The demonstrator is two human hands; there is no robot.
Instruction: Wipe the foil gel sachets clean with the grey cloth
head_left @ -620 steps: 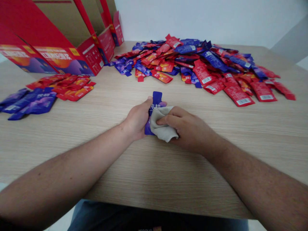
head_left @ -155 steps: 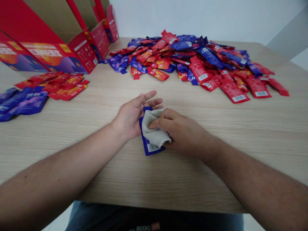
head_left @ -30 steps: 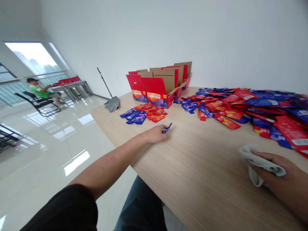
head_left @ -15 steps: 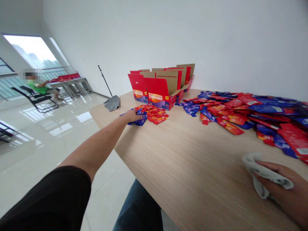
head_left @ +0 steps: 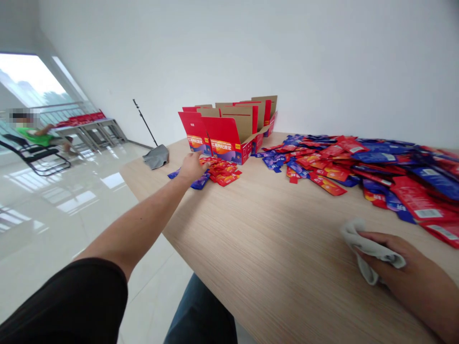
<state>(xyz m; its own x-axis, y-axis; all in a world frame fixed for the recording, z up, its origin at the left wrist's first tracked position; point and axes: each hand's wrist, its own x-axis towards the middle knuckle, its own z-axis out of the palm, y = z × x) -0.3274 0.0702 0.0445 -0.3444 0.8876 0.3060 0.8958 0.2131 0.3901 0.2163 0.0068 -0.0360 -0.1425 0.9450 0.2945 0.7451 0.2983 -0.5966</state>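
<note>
- The left hand (head_left: 191,168) is stretched far out and open, right at the small pile of red and blue packets (head_left: 218,177).
- The small blue packet it had a moment ago does not show in it now. I can't tell if it is in that pile.
- The right hand (head_left: 399,260) is well apart from the left, at the lower right, closed on a soft gray cloth (head_left: 369,251).
- A big heap of red and blue packets (head_left: 362,165) lies on the right of the table (head_left: 251,248).
- Open red cardboard boxes (head_left: 225,136) stand behind the small pile.
- A dark gray cloth (head_left: 156,156) lies at the far table edge.
- At the upper left, a person in a green shirt (head_left: 32,138) sits far off.
</note>
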